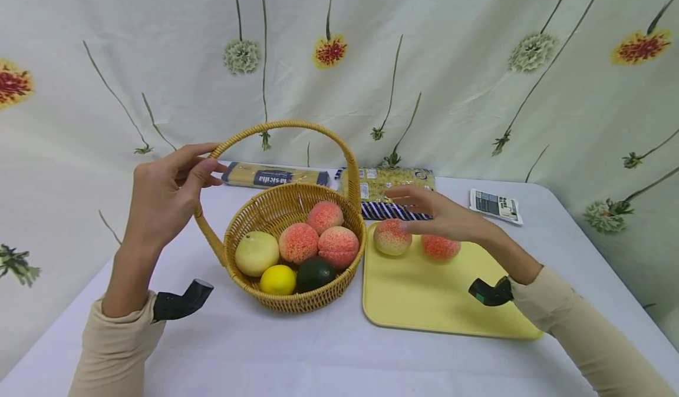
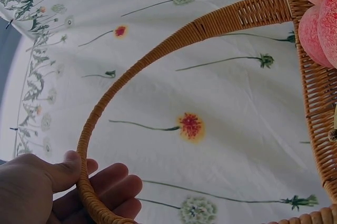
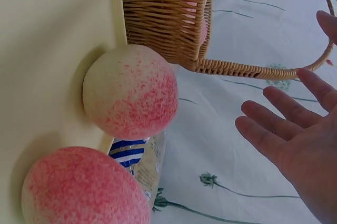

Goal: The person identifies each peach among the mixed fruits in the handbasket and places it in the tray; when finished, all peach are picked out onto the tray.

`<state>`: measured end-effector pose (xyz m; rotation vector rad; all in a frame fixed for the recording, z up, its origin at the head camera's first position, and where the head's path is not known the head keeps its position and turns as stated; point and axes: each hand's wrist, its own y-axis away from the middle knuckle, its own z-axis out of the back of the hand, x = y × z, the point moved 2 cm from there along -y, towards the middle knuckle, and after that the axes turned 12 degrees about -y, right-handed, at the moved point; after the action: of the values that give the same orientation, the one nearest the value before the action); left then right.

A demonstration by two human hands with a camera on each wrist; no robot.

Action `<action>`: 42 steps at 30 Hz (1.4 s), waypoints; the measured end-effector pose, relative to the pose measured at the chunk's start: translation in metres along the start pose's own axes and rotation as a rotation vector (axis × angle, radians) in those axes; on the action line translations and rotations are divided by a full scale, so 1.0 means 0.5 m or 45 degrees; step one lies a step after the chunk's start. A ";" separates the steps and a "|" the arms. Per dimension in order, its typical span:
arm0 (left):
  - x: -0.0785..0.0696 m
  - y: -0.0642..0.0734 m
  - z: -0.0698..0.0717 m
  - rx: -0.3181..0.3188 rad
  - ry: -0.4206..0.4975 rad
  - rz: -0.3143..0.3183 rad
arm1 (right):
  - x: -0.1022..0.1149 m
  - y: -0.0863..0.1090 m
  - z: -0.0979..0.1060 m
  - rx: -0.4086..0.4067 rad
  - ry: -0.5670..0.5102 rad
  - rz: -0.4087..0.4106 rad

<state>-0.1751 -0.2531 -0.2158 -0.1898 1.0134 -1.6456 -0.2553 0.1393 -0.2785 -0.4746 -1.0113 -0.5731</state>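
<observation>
My left hand [image 1: 164, 194] holds the tall handle [image 1: 286, 124] of a wicker basket [image 1: 305, 304], thumb on one side and fingers round the other. Inside the basket lie several pink peaches [image 1: 299, 243], a pale round fruit [image 1: 257, 253], a yellow lemon [image 1: 278, 280] and a dark green avocado [image 1: 316, 274]. Over the back of a yellow tray [image 1: 424, 305] hovers my right hand [image 1: 448, 215], its fingers extended and holding nothing. Two peaches sit on the tray, one nearer the basket [image 3: 131, 92] and one farther right [image 3: 84, 187], the latter partly covered by the hand in the head view.
Behind the basket lies a pack of spaghetti [image 1: 270, 176]. A bag of short pasta [image 1: 395, 182] with blue-striped edges is behind the tray. At the back right is a small white packet [image 1: 495, 205]. A flowered curtain [image 1: 456, 91] hangs behind the white-covered table [image 1: 297, 356].
</observation>
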 end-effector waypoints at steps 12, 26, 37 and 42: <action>0.000 0.000 0.000 -0.004 0.007 -0.010 | 0.011 -0.041 -0.043 0.097 -0.038 0.085; -0.001 0.000 0.000 -0.009 0.014 -0.016 | 0.037 -0.095 -0.089 0.215 0.015 0.070; -0.001 0.001 0.002 -0.007 -0.011 -0.017 | 0.071 -0.152 -0.115 0.350 0.117 0.103; -0.003 0.001 0.001 -0.006 -0.008 -0.015 | 0.079 -0.181 -0.130 0.398 0.080 0.058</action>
<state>-0.1740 -0.2521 -0.2154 -0.2041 1.0134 -1.6523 -0.2553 0.0219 -0.2635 -0.2010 -1.0059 -0.3775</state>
